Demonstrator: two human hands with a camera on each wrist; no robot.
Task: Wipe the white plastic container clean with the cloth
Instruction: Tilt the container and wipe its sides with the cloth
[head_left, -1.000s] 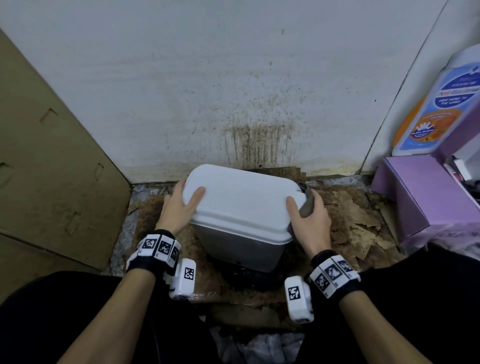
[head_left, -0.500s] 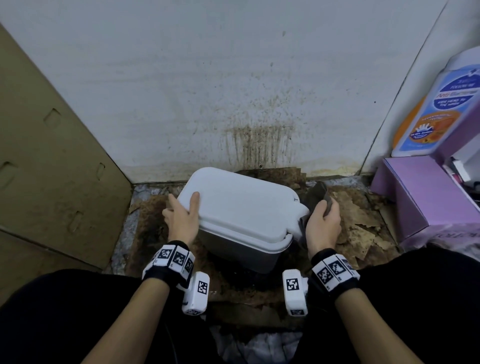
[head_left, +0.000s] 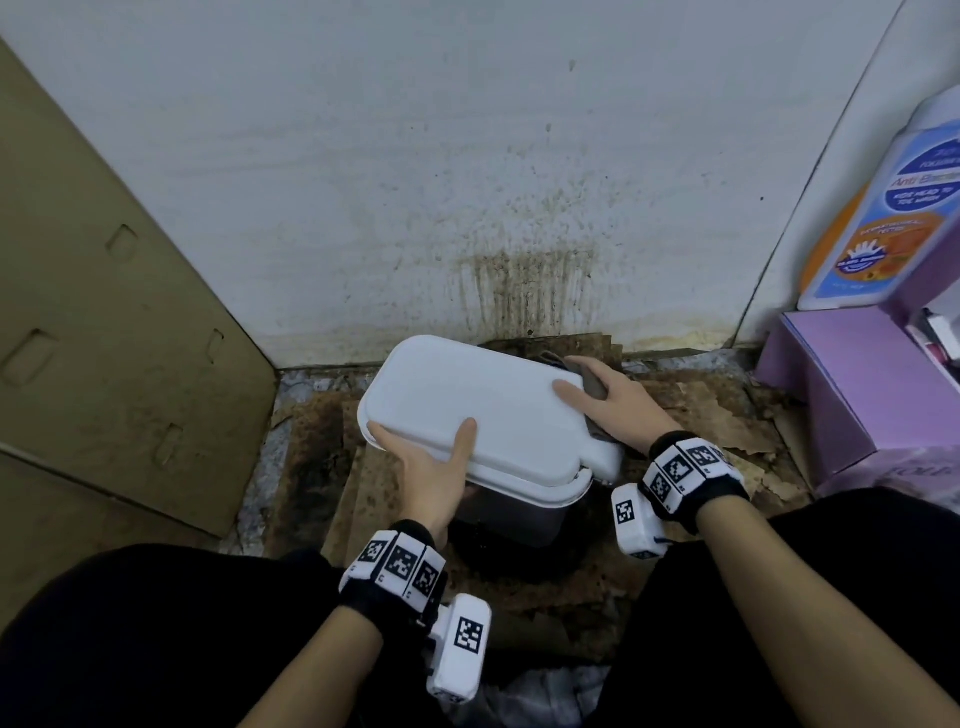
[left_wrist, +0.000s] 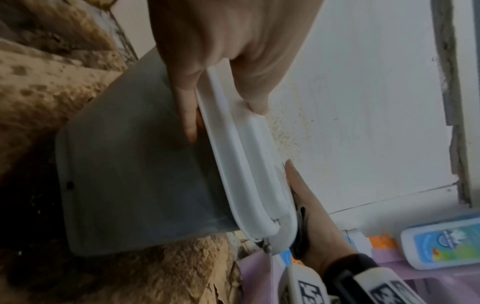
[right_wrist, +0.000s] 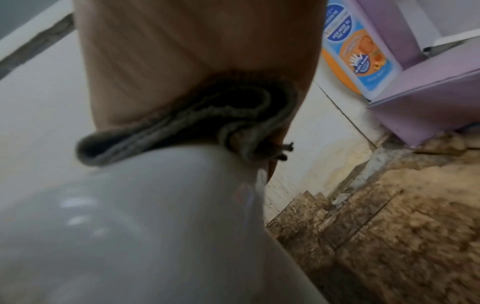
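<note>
The white plastic container (head_left: 483, 415) with its lid on sits on the stained floor, turned at an angle to the wall. My left hand (head_left: 431, 467) grips its near rim, thumb on the lid and fingers under the lip, as the left wrist view shows (left_wrist: 221, 78). My right hand (head_left: 608, 400) presses a folded grey cloth (head_left: 592, 382) against the container's far right edge, thumb lying on the lid. In the right wrist view the cloth (right_wrist: 182, 125) is bunched between my palm and the container's white wall (right_wrist: 130, 226).
A stained white wall (head_left: 467, 182) rises just behind. Cardboard (head_left: 104, 312) leans at the left. A purple box (head_left: 857, 384) and a blue and orange bottle (head_left: 893, 218) stand at the right. The floor (head_left: 701, 415) is covered in peeling brown paper.
The container has been turned clockwise. My left hand slid from the left end to the near rim, and my right hand carried the cloth to the far right edge.
</note>
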